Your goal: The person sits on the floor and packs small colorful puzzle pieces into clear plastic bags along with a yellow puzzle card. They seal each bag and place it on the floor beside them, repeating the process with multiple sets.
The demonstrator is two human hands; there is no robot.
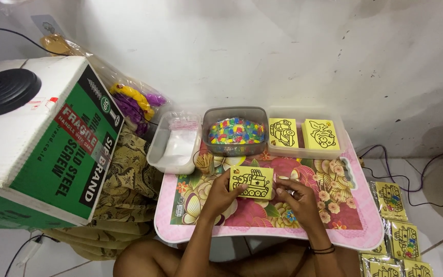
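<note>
Yellow card with a black tank outline: held at centre frame, just above the pink floral surface. Left hand grips the card's left edge, fingers closed on it. Right hand is at the card's right edge, fingers curled and pinched at the lower right corner. Above the card, along the back of the surface: clear tub of small multicoloured pieces, tray with two stacks of yellow outline cards to its right, white tub of plastic bags to its left. Lower right, on the floor: wrapped yellow card packs. Left of frame: green and white cardboard box.
</note>
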